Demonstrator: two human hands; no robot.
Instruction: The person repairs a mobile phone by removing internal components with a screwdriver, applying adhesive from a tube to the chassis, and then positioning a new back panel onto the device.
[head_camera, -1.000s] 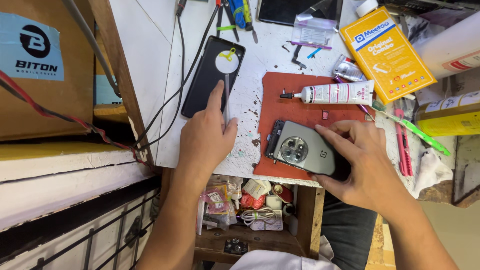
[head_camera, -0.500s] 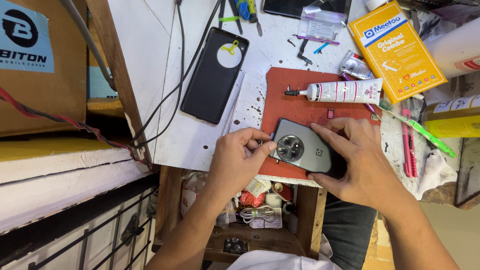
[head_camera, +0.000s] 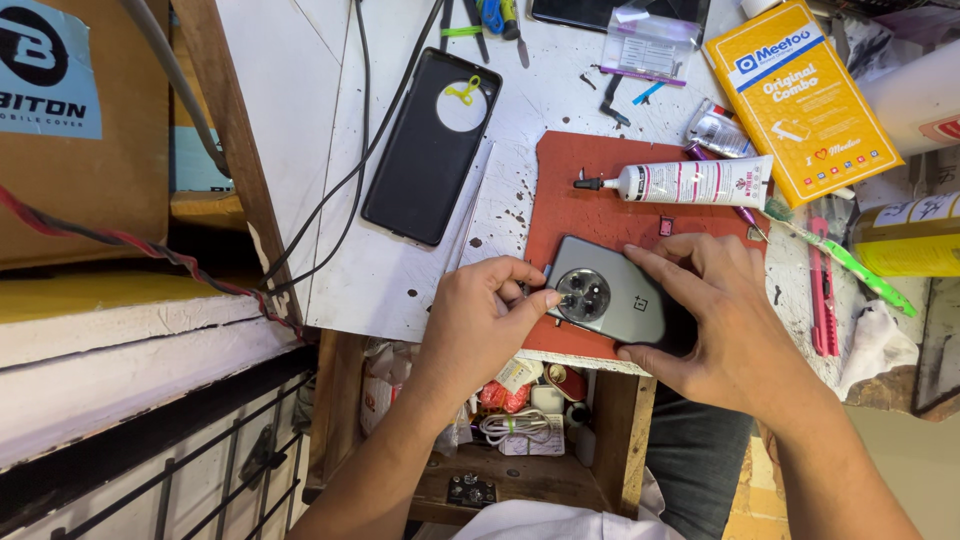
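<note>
A grey phone (head_camera: 622, 300) with a round camera module lies back-up on a red mat (head_camera: 590, 190) at the table's near edge. My right hand (head_camera: 715, 320) holds the phone's right end, fingers over its top and thumb under its lower edge. My left hand (head_camera: 483, 320) pinches the phone's left end, fingertips at the camera ring. A black phone case (head_camera: 425, 150) with a round cutout lies to the upper left, apart from both hands.
A white glue tube (head_camera: 690, 182) lies on the mat's far edge. A yellow box (head_camera: 800, 95), a green tool (head_camera: 840, 258) and red pens sit right. Cables (head_camera: 350, 170) run past the case. An open drawer (head_camera: 520, 410) of small parts is below the table edge.
My left hand left the black case, came down to the grey phone and now pinches its camera end. The right hand kept its hold on the phone.
</note>
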